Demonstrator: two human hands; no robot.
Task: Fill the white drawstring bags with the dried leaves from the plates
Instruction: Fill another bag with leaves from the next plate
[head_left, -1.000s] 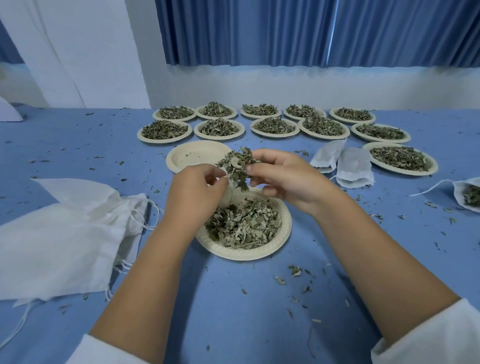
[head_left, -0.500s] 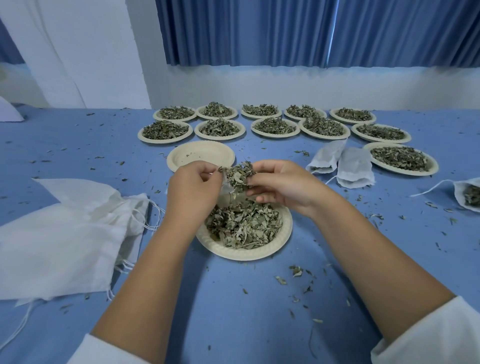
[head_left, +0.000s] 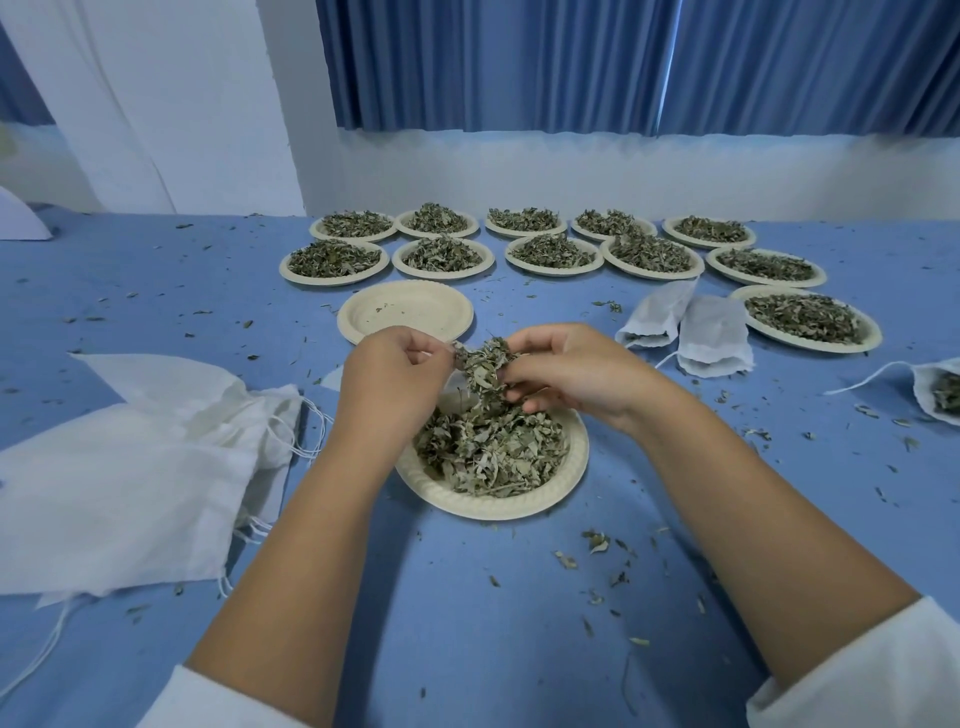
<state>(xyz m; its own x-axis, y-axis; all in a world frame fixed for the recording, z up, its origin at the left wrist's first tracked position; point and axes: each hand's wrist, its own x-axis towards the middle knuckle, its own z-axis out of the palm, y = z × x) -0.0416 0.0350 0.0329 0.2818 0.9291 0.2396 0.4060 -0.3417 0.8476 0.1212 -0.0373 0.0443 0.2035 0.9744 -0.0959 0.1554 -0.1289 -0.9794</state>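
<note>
Left hand (head_left: 395, 384) and right hand (head_left: 576, 374), fingers (head_left: 530, 370) clamped on one leaf clump (head_left: 485, 364), hover over the plate (head_left: 493, 506) (heaped).

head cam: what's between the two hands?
A clump of dried leaves, gripped by the right hand and pinched at its edge by the left hand, above the near plate. Head view.

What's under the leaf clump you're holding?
The near plate, heaped with dried leaves. Whether a bag sits below the clump cannot be seen; the left hand and right hand cover it.
</note>
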